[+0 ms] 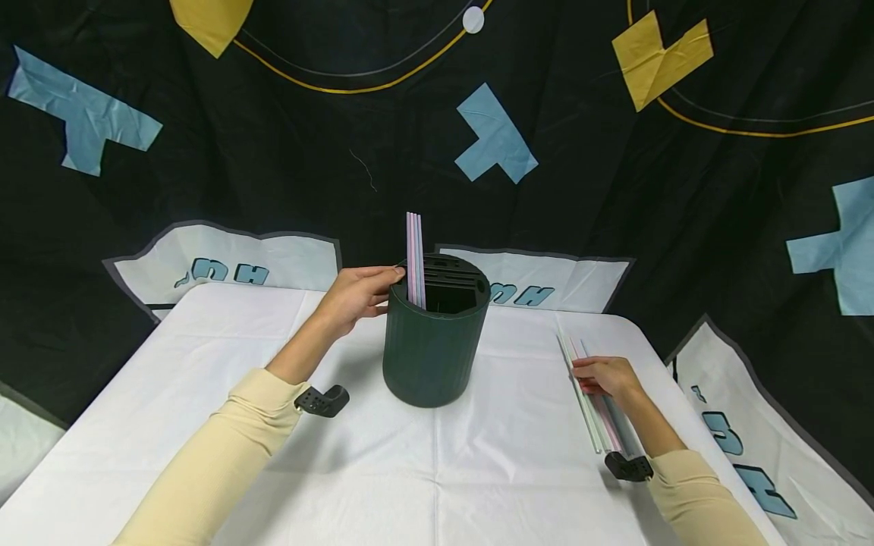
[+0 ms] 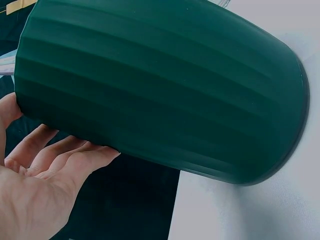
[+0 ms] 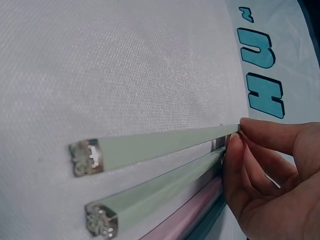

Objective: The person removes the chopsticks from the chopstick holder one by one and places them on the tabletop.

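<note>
A dark green ribbed holder [image 1: 430, 353] stands upright mid-table, with a few pink and lilac sticks [image 1: 415, 258] upright in its left slots. My left hand [image 1: 362, 297] grips its left side, thumb at the rim; in the left wrist view the fingers [image 2: 65, 157] lie against the holder's wall [image 2: 165, 85]. Several pastel sticks [image 1: 592, 402] lie side by side on the right of the table. My right hand [image 1: 602, 375] rests over them and pinches the end of a pale green stick [image 3: 160, 144]. Another green stick [image 3: 160, 189] and a pink one [image 3: 187, 216] lie beside it.
A white cloth [image 1: 437, 470] covers the table, whose far edge runs just behind the holder. A black backdrop [image 1: 287, 167] with blue and yellow shapes hangs behind and to the sides. A black wrist mount [image 1: 322, 400] sits by my left sleeve.
</note>
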{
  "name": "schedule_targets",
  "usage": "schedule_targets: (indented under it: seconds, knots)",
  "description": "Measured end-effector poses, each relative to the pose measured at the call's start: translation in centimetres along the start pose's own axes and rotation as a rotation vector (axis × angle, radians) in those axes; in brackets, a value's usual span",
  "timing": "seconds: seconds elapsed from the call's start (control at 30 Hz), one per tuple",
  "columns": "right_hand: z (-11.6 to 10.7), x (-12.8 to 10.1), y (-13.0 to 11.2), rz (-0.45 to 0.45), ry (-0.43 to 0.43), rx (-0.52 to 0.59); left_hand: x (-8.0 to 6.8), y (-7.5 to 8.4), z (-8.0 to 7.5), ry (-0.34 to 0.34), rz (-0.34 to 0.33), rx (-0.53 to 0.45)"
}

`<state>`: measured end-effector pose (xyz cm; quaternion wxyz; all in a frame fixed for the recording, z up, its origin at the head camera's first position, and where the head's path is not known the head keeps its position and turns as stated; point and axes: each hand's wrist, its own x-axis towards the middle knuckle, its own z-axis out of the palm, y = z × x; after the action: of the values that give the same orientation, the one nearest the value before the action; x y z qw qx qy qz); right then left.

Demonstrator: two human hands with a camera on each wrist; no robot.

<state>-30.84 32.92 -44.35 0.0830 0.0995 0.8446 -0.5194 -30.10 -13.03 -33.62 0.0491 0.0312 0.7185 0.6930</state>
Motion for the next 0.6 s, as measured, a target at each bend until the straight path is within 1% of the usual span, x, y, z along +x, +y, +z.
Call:
schedule_targets:
  seconds: [0.2, 0.37, 0.47, 0.6]
  knots:
    - [0.0, 0.0, -0.1, 0.005, -0.003, -0.002, -0.1, 0.1, 0.0, -0.002, 0.001, 0.002]
    - [-0.2, -0.1, -0.8, -0.007, 0.006, -0.018, -0.2, 0.1, 0.0, -0.007, 0.009, -0.003]
    - [-0.3, -0.2, -2.0, -0.035, 0.006, -0.046, -0.1, 0.0, 0.1, -0.007, 0.015, -0.010]
    - [-0.1, -0.5, -4.4, -0.093, -0.008, -0.066, -0.1, 0.0, 0.1, -0.004, 0.018, -0.013]
